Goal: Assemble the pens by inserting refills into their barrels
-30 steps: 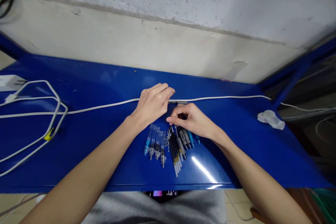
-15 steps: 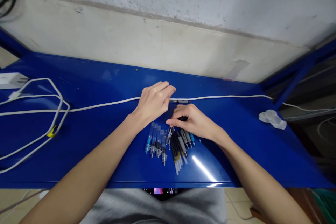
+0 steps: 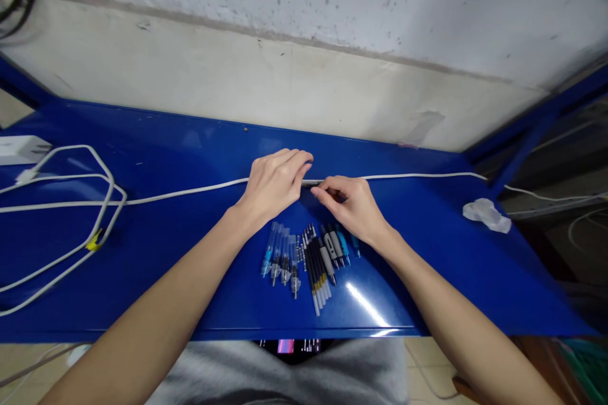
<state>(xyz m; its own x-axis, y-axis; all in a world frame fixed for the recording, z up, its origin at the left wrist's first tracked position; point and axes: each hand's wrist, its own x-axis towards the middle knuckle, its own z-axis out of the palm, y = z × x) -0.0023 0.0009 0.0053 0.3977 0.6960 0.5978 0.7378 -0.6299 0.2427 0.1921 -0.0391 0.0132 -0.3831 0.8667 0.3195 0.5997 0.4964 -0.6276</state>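
Cable runs behind right fingers pinching a pen; whether left fingers grip is hidden.

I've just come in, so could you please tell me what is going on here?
A person is handling pen parts at a blue table. The right hand is at a slim dark piece by the white cable, its grip unclear. The left hand is curled nearby, any contents hidden. Nearer the person lie clear tubes, dark refills and grey-gripped barrels.
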